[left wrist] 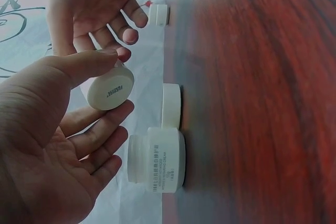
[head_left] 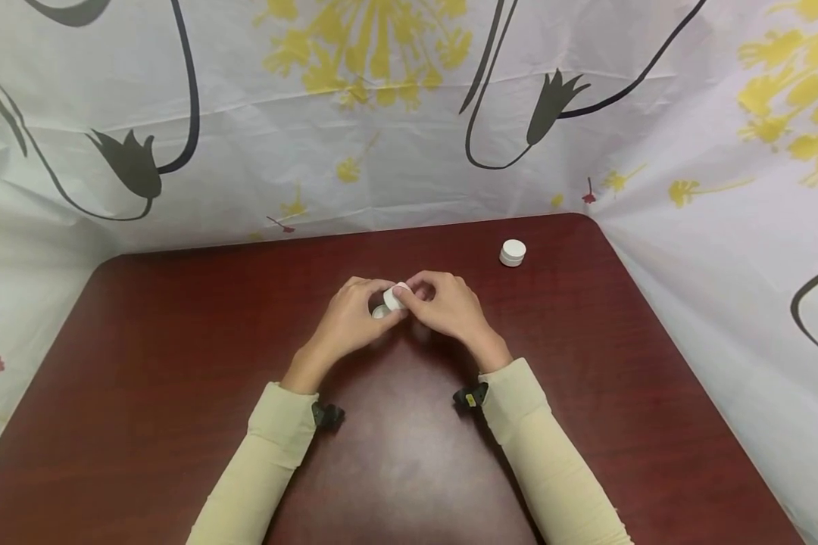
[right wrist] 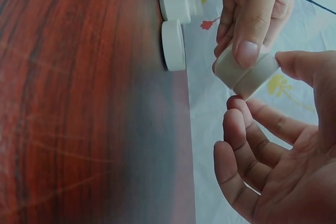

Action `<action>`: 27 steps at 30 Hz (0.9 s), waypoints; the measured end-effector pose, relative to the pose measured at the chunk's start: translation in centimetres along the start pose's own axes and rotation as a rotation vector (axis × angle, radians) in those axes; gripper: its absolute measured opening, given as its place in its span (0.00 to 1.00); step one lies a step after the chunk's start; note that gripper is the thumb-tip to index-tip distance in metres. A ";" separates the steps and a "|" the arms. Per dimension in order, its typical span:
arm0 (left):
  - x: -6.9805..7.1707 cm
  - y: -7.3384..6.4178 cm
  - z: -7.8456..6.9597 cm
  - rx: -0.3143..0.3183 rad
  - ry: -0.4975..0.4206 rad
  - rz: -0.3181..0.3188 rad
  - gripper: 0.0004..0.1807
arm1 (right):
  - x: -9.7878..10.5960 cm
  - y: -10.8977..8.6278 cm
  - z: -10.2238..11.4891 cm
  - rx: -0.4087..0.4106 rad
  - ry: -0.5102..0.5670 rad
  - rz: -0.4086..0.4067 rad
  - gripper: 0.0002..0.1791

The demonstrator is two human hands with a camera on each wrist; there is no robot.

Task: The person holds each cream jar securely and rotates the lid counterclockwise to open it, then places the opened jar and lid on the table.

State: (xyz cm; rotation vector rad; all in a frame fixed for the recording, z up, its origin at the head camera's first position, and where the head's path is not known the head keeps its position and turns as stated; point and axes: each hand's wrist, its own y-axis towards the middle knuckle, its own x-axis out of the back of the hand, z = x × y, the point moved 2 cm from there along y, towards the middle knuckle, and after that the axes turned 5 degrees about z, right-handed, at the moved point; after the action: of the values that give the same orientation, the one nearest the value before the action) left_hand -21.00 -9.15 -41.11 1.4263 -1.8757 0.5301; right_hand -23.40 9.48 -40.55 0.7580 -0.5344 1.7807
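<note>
White jar (right wrist: pixel 247 77), raised near the open jar (left wrist: pixel 165 161), is pinched between left hand (head_left: pixel 351 318) and right hand (head_left: pixel 450 306), one per end, probably light, stiff and a bit slippery, so best gripped round its sides.

Beige sleeves (head_left: pixel 248 484) end in wide cuffs (head_left: pixel 283 418) beside black wrist devices (head_left: pixel 328 416), the right marked yellow.
</note>
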 end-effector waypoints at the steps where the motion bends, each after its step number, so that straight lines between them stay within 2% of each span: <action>1: 0.0 0.0 0.0 0.002 -0.002 0.002 0.25 | 0.0 0.0 0.0 0.004 0.001 0.000 0.20; 21: 0.0 0.2 0.3 0.010 0.010 0.007 0.24 | -0.1 0.0 0.5 0.022 0.029 0.051 0.15; 27: 0.1 0.1 0.2 0.012 0.006 0.005 0.25 | -0.1 0.0 0.1 -0.015 0.011 0.036 0.22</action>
State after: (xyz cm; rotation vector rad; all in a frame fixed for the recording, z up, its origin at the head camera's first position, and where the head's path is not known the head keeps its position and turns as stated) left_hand -21.16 -9.32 -41.21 1.4264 -1.8751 0.5490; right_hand -23.33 9.32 -40.53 0.7323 -0.5564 1.8111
